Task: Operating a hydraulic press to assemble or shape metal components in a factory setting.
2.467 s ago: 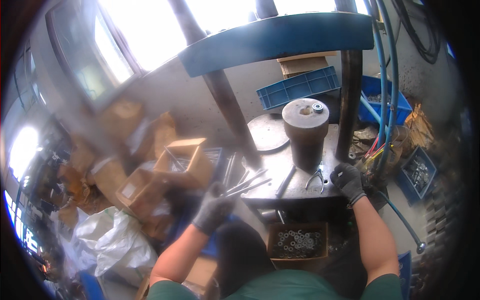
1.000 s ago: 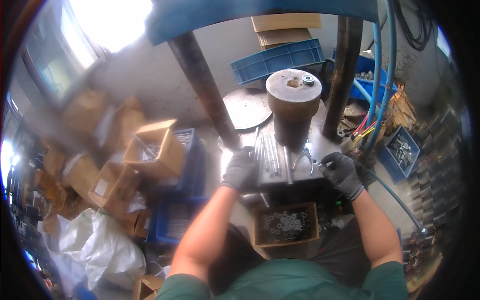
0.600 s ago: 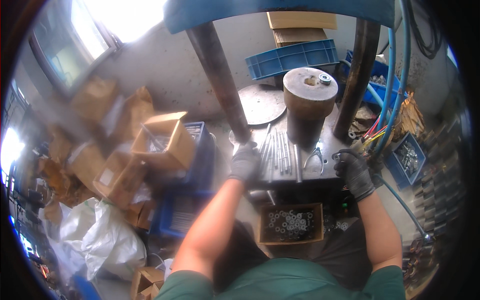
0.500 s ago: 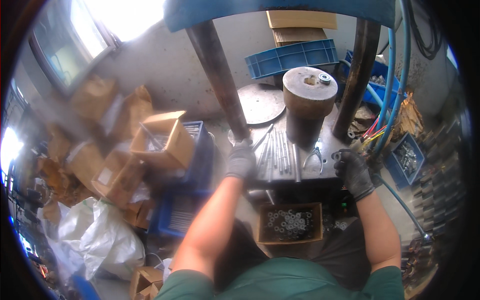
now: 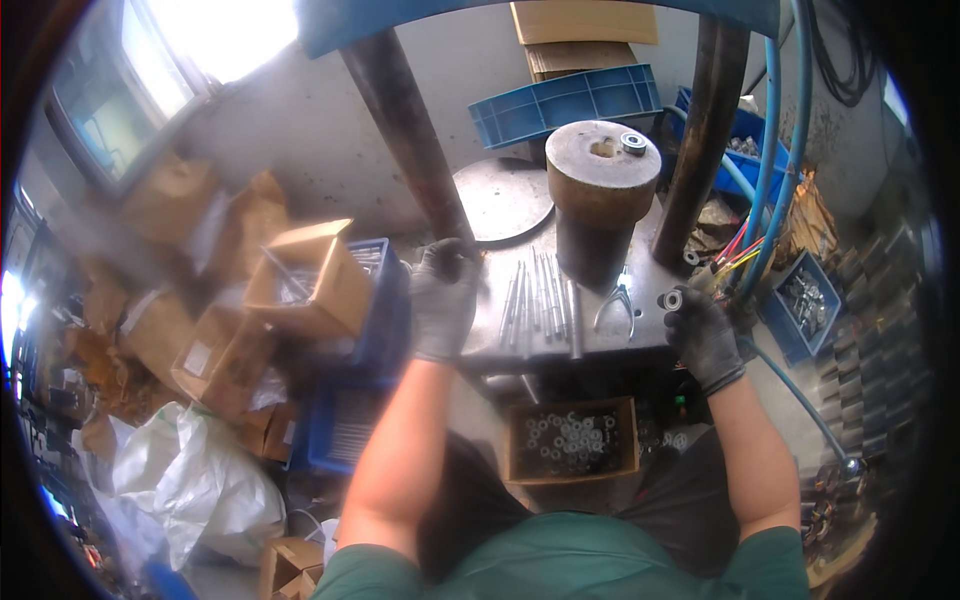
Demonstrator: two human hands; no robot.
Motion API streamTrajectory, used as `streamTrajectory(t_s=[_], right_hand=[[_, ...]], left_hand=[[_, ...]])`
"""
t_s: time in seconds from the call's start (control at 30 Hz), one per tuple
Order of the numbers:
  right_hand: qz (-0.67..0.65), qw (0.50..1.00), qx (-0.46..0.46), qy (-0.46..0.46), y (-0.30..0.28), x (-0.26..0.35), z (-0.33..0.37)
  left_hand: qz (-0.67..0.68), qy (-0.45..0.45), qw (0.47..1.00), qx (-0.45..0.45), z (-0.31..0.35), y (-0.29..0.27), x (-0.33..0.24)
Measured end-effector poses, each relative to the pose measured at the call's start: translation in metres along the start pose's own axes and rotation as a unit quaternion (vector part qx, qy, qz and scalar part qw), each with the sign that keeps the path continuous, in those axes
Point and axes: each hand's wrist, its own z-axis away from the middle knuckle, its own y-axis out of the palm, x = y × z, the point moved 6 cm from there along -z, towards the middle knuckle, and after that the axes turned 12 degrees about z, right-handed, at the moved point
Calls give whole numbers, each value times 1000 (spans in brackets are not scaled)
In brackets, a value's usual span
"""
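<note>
My left hand (image 5: 442,305), in a grey glove, is at the left edge of the metal press table (image 5: 482,330), in front of the foot of the left post (image 5: 405,140). Its fingers are curled; anything inside them is hidden. Gloved in dark grey, my right hand (image 5: 705,340) grips a small metal ring (image 5: 671,300), like a bearing, at the table's right side. Between the hands lie several thin metal rods (image 5: 540,295) and open-handled pliers (image 5: 618,308). Behind them stands a thick steel cylinder (image 5: 600,215) with a bearing (image 5: 633,144) on top, beside its hole.
A box of metal rings (image 5: 572,478) is below the table edge. Cardboard boxes (image 5: 318,300) and blue crates (image 5: 350,425) stack at left, near a white sack (image 5: 195,480). Blue hoses (image 5: 775,150) hang at right, by a blue bin of metal parts (image 5: 803,305).
My left hand has moved up and left, off the front of the rods. A dark rod near it no longer shows. The right hand keeps the ring, its face now turned more into view.
</note>
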Motion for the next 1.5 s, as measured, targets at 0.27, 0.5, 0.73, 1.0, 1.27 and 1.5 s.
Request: streamTrajectory(t_s=[0.27,0.5,0.73,1.0,1.27,1.5], right_hand=[[-39,999,22,8,11,-5,-7],[30,998,-28,-55,24,6,9],[69,991,17,-115,44,5,13],[95,988,-18,-117,48,-3,18],[135,980,-4,-146,50,3,20],[169,963,31,-208,53,12,20]], left_hand=[[-252,-88,959,99,-4,12,52],[-24,-100,972,212,28,43,54],[135,-261,849,439,128,115,-30],[108,-330,802,485,150,128,-27],[96,-252,808,524,161,131,-16],[76,-248,825,502,153,124,-13]])
